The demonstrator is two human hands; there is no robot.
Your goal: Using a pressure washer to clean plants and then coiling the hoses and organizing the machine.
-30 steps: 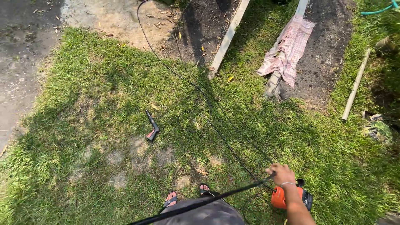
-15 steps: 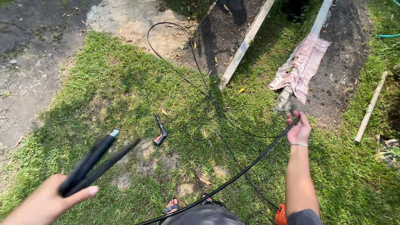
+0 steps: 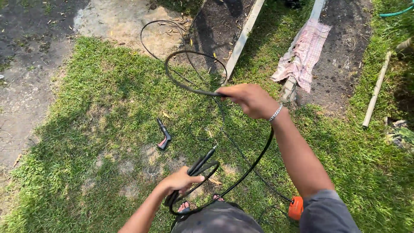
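On the grass (image 3: 108, 108), near the sandalled feet (image 3: 185, 206): left hand (image 3: 181, 181), fingers (image 3: 195, 177) closed round the gathered end of a black hose (image 3: 254, 162), with the stiff end piece (image 3: 206, 159) poking up and to the right out of the fist and a small loop hanging just below it. Farther off and to the right: right hand (image 3: 248, 99), a bracelet (image 3: 275, 113) at the wrist, fingers shut over the same hose, lifted clear of the ground. From that grip, one stretch curled away in a raised loop toward the far side, the other swept down past the right forearm and back toward the left hand. Beneath both, more thin black line (image 3: 148, 39) trailed over the lawn to a bare concrete patch (image 3: 116, 19) at the far edge. Low at the near right, an orange machine (image 3: 296, 208), partly hidden behind a grey sleeve (image 3: 325, 213). Left of the hands, well apart from them, a black and red spray gun (image 3: 163, 134) lying flat on the grass. Far right: two pale planks (image 3: 241, 39) edging strips of dark soil (image 3: 340, 51), a checked pink cloth (image 3: 302, 54) draped over one of them, a bamboo pole (image 3: 374, 92) lying on the turf, a green hose (image 3: 394, 11) at the far corner.
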